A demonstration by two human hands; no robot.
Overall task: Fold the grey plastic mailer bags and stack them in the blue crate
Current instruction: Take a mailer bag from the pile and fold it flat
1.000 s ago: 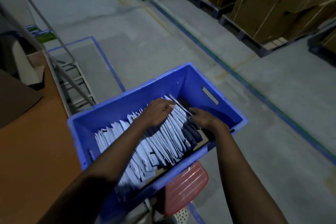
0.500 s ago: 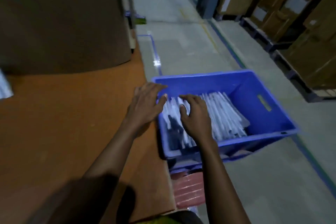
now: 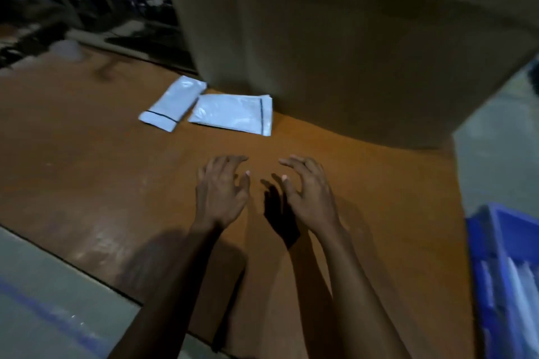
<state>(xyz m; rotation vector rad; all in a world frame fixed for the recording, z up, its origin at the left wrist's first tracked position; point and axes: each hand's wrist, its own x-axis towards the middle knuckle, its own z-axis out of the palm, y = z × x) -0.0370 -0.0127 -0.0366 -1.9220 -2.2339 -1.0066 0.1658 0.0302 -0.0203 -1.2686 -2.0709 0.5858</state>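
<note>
Two grey plastic mailer bags lie flat on the brown table [image 3: 87, 183]: a narrower folded one [image 3: 173, 102] on the left and a wider stack [image 3: 233, 113] beside it, against a big cardboard box. My left hand [image 3: 221, 192] and my right hand [image 3: 309, 195] hover side by side over the bare table, short of the bags, fingers loosely spread and holding nothing. The blue crate [image 3: 481, 256] shows only at the right edge, with folded grey bags standing inside it.
A large cardboard box [image 3: 350, 38] fills the back of the table and overhangs its right side. Dark metal racking [image 3: 87, 3] stands behind on the left. Grey floor with a blue line [image 3: 43, 318] lies below the table's near-left edge.
Both hands have left the crate and swung left over the table, empty. The view has turned from the crate to the table and the two flat bags.
</note>
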